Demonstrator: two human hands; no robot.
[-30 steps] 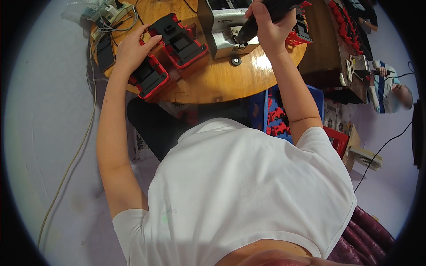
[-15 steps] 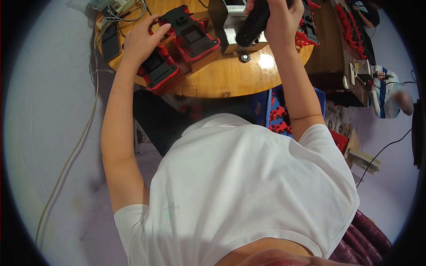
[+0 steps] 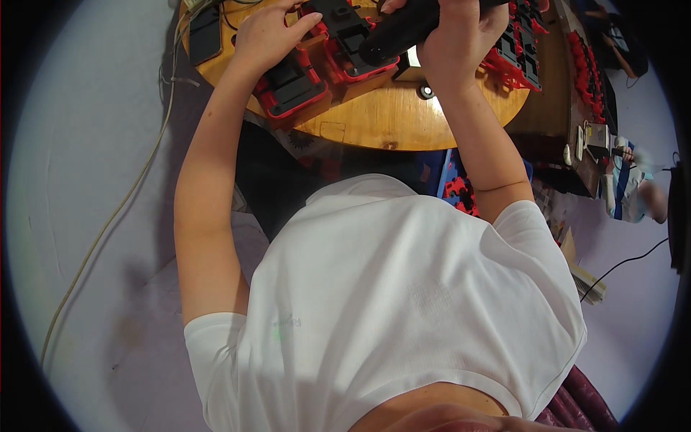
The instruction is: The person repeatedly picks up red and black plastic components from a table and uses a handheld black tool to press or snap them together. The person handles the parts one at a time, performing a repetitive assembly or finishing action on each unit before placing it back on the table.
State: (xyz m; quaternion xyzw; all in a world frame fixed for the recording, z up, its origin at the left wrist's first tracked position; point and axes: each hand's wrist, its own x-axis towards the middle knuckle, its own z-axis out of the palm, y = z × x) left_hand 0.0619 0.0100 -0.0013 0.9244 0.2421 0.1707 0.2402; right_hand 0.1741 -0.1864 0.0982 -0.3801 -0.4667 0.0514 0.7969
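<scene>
My right hand [image 3: 457,50] is wrapped round a thick black cylindrical tool [image 3: 399,32], tilted so its rounded end hangs over the right side of a black-and-red housing [image 3: 342,32]. What the tool's other end does is hidden by the hand. At the housing's left edge, my left hand [image 3: 270,37] grips it with the thumb laid across the top; the other fingertips are partly cut off by the picture's upper edge. A second black-and-red housing [image 3: 295,83] sits nearer me, below my left wrist. Both housings rest on brownish blocks or boxes.
The round wooden table [image 3: 389,129] carries a small round dark part [image 3: 427,91], a black phone-like slab [image 3: 205,36] and more red-and-black parts [image 3: 515,54] at right. A blue bin [image 3: 439,169] with red parts stands below its edge. Other people are at the far right.
The black tool has swung left and nearer, from beside the metal box to over the housing. My left hand stays at the housing. The whole view has shifted, moving the table up and right.
</scene>
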